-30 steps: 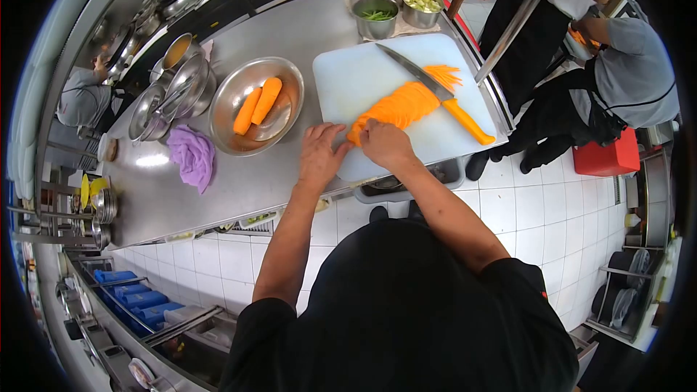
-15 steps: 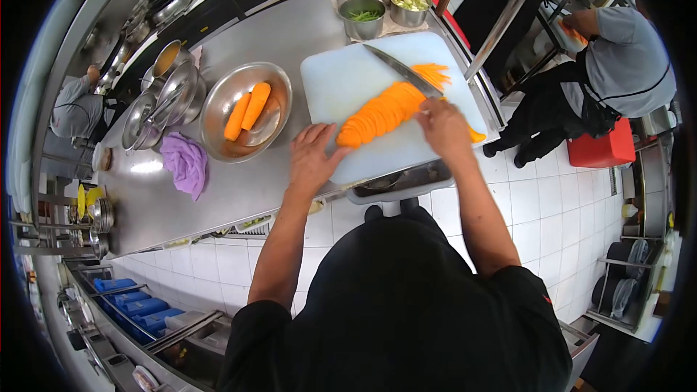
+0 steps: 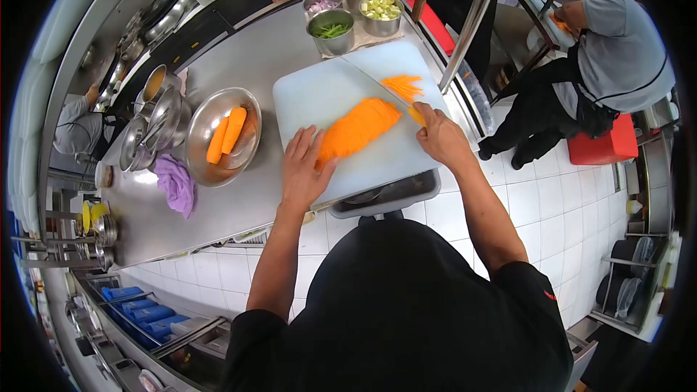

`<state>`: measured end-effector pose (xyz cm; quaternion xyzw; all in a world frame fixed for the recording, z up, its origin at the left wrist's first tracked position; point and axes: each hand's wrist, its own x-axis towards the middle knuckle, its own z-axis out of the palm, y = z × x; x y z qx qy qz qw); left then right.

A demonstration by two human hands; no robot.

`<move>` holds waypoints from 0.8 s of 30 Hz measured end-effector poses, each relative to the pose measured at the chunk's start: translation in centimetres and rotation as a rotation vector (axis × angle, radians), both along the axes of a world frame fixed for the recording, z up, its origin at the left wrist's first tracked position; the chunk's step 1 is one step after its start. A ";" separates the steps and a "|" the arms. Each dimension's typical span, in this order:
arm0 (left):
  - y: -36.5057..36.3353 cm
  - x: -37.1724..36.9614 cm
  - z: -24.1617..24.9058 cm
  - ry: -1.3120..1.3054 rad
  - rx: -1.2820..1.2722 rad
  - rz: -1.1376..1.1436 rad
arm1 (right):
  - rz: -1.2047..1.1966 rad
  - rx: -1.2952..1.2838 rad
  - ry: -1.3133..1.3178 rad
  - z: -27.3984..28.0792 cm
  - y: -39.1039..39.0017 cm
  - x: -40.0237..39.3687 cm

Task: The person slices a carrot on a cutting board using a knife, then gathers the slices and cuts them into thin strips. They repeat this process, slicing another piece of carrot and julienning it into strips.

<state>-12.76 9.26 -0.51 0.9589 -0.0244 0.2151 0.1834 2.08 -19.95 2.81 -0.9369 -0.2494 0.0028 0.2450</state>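
Sliced carrot [image 3: 359,128] lies in an overlapping row on the white cutting board [image 3: 305,94]. My left hand [image 3: 303,170] rests on the board at the row's near left end, fingers stretched out and thumb against the carrot. My right hand [image 3: 443,136] is closed around the yellow handle of a knife [image 3: 372,80]. Its blade points away to the upper left, between the row and a small pile of carrot shreds [image 3: 404,86], and looks thin from this angle. Two whole peeled carrots [image 3: 226,136] lie in a steel bowl [image 3: 247,152] left of the board.
Steel containers of chopped green vegetable [image 3: 331,43], pale cubes [image 3: 380,17] and other cut food stand behind the board. A purple cloth [image 3: 174,183] lies left of the bowl. A grey bin [image 3: 392,199] sits below the counter edge. A co-worker [image 3: 621,58] stands at right.
The knife has swung so its blade looks thinner, and the row of slices looks more tightly packed. My left hand stays at the row's left end. The whole view has shifted slightly.
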 end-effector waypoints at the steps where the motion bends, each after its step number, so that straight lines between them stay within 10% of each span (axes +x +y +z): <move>1: -0.8 1.2 0.5 0.016 0.016 -0.023 | 0.013 0.024 0.021 0.5 -0.5 0.3; 15: -7.2 11.1 0.5 0.484 0.175 -0.106 | 0.065 0.121 0.210 1.4 -3.6 1.3; 24: -6.9 10.7 0.2 0.323 0.169 -0.166 | 0.126 0.046 0.141 2.0 -2.8 2.2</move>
